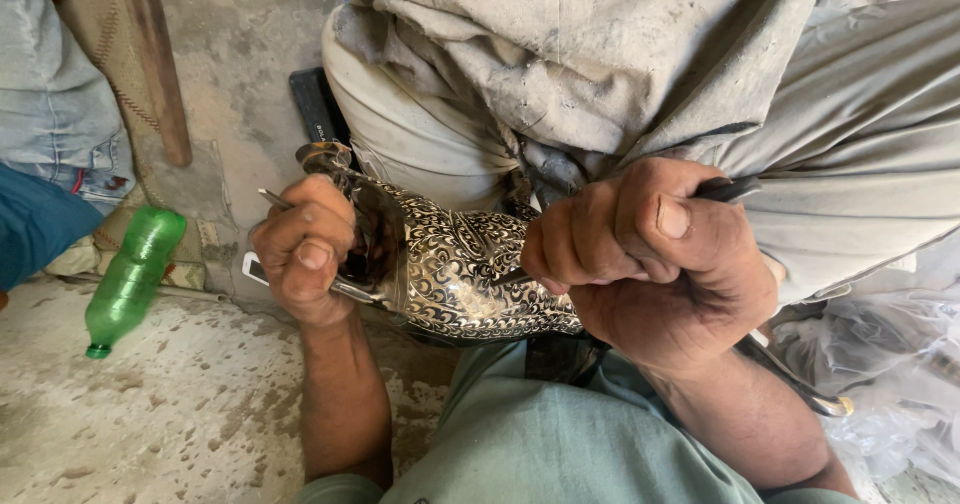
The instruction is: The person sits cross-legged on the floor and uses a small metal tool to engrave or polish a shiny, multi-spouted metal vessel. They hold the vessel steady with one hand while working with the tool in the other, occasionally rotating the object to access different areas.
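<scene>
An engraved metal vessel (455, 269), dark with a fine silver floral pattern, lies across my lap. My left hand (303, 249) grips its neck end together with a thin metal rod (272, 199) that pokes out past my knuckles. My right hand (650, 259) is a tight fist around a slim dark engraving tool (725, 189), whose tip rests on the vessel's patterned body. The vessel's far end is hidden behind my right hand.
A green plastic bottle (132, 276) lies on the concrete floor (170, 414) at left. A wooden stick (160, 69) leans on a mat. Another person's jeans (50, 104) show at far left. Grey dusty cloth (600, 54) covers my knees. Crumpled clear plastic (880, 364) lies at right.
</scene>
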Motion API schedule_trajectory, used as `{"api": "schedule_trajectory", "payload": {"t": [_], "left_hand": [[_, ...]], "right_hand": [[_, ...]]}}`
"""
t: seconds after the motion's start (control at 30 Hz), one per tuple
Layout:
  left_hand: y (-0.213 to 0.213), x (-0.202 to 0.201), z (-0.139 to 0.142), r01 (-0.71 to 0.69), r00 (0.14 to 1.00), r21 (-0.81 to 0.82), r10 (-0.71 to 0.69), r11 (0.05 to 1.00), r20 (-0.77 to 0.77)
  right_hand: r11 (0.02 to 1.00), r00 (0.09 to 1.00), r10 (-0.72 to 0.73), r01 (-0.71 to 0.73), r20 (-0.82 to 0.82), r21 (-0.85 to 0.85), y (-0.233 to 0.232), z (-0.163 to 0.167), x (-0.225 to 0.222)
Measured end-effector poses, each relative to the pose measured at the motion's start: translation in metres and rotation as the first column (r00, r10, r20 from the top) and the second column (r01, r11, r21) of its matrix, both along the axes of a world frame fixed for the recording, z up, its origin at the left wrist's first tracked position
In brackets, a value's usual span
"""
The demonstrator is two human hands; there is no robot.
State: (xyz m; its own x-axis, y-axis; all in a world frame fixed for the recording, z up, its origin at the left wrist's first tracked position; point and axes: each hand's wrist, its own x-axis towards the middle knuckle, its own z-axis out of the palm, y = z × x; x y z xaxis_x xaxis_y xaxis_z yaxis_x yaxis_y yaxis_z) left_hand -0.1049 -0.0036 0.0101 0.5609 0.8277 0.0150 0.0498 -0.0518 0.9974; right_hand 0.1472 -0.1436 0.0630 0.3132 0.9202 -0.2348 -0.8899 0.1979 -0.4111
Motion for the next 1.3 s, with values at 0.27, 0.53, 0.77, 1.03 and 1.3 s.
{"api": "schedule_trajectory", "payload": {"t": [0.27,0.53,0.77,1.03,1.3], "left_hand": [[0.001,-0.003,-0.003,0.015,1.0,0.024,-0.015,1.0,-0.012],[0.002,-0.003,-0.002,0.014,1.0,0.03,-0.014,0.999,-0.011],[0.001,0.0,0.004,0.006,1.0,0.017,-0.006,1.0,-0.024],[0.002,0.002,0.004,0.0,1.0,0.003,0.0,1.0,0.0],[0.016,0.039,0.003,0.151,0.988,0.225,-0.152,0.963,-0.016]], "right_hand": [[0.999,1.0,0.011,-0.01,-0.017,0.039,0.002,-0.002,0.001],[0.997,0.998,0.069,-0.069,0.0,0.041,0.005,0.004,0.005],[0.998,1.0,-0.009,0.008,-0.026,-0.067,0.007,0.005,-0.002],[0.99,0.997,-0.068,0.073,0.039,-0.121,0.004,0.007,-0.007],[0.931,0.94,-0.29,0.321,0.18,-0.174,-0.044,-0.026,0.021]]}}
